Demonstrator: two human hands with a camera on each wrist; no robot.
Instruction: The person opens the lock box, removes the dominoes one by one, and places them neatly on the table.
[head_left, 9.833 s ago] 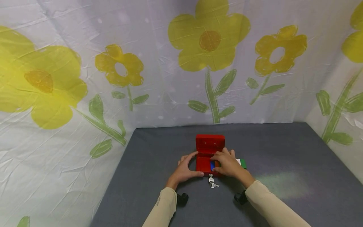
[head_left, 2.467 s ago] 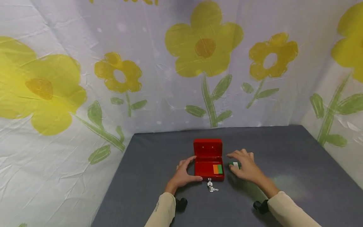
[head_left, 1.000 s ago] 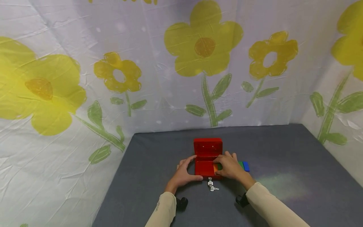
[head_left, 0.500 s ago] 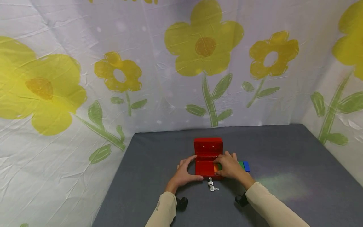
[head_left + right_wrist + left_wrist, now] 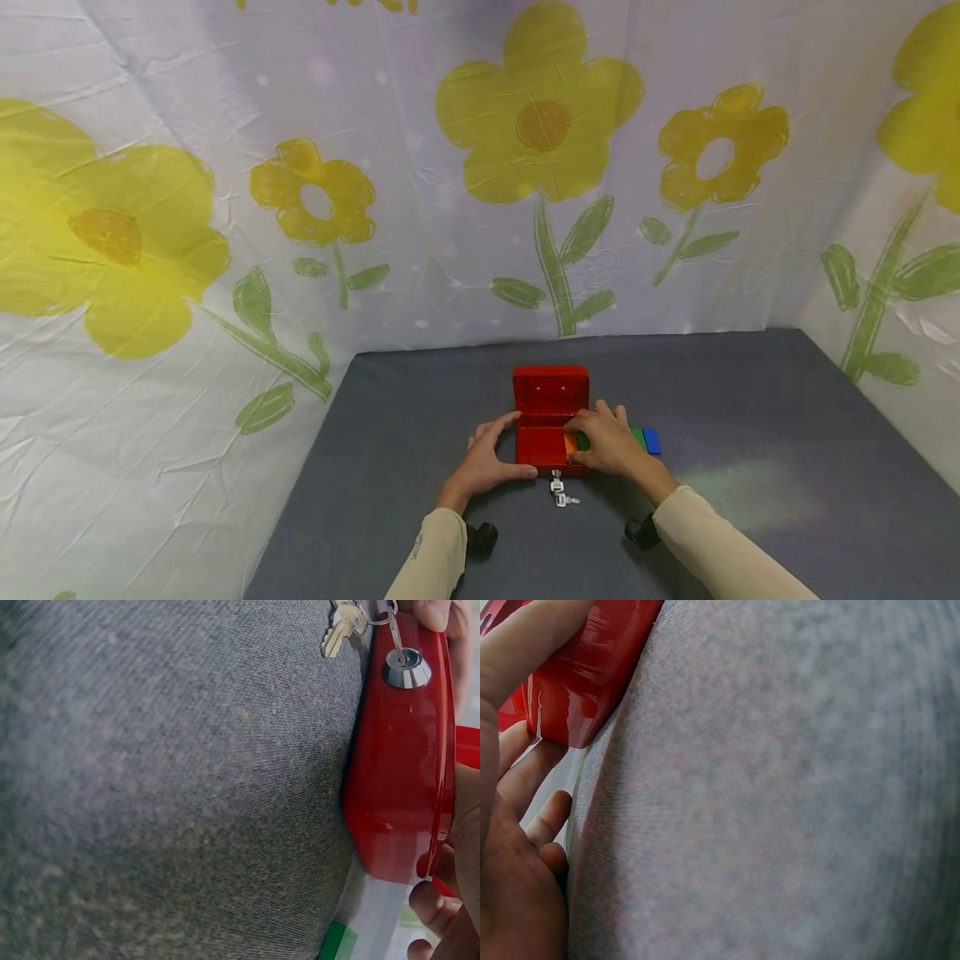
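Note:
A red metal cash box (image 5: 540, 446) stands on the table, its lid (image 5: 551, 389) raised at the back. My left hand (image 5: 480, 462) grips the box's left end, thumb at the front corner and fingers toward the back; the left wrist view shows fingers against the red wall. Over the box's right end, my right hand (image 5: 611, 442) reaches in, its thumb and fingers at the two ends of an orange block (image 5: 571, 446). Beside that lies a green block (image 5: 583, 442), partly covered by the hand. A key sits in the front lock (image 5: 406, 669).
Right of the box, partly behind my right hand, a second green block (image 5: 637, 436) and a blue block (image 5: 652, 441) lie side by side on the grey table (image 5: 720, 383). Spare keys (image 5: 561, 498) hang from the lock. A flowered curtain (image 5: 420, 250) rises behind.
The blue block, inside the box at first, now lies on the table to its right. My right hand went out beside the box and came back into it. My left hand stays on the box.

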